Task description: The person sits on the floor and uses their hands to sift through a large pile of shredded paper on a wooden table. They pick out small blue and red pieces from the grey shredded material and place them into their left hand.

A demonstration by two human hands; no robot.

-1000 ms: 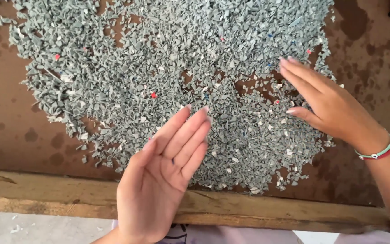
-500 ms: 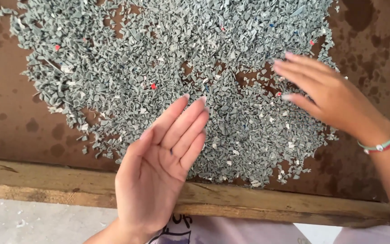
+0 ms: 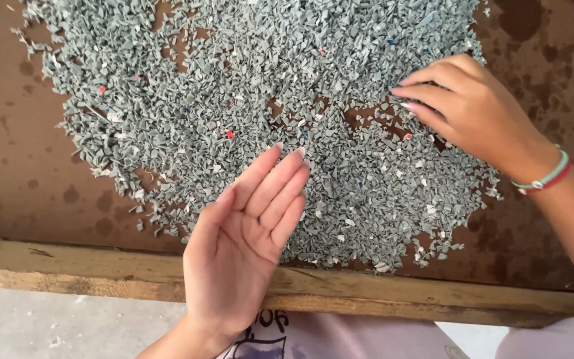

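A wide spread of small grey plastic flakes (image 3: 247, 86) is laid over a stained brown board (image 3: 8, 166), reaching from the far edge toward the near side, where a worn wooden rail (image 3: 88, 272) borders the board. The left hand (image 3: 244, 242) is held flat and palm-up over the near edge of the flakes, its fingers straight, close together and empty; nothing is gripped in it. The right hand (image 3: 470, 110) is laid palm-down on the right part of the spread, its fingers stretched out and slightly parted, the fingertips touching the flakes; nothing is clasped. A green and red bracelet (image 3: 545, 178) is worn on the right wrist. A few red flakes (image 3: 230, 134) are seen scattered among the grey ones, one just beyond the left fingertips. Bare brown patches are shown between the flakes near the right fingers.
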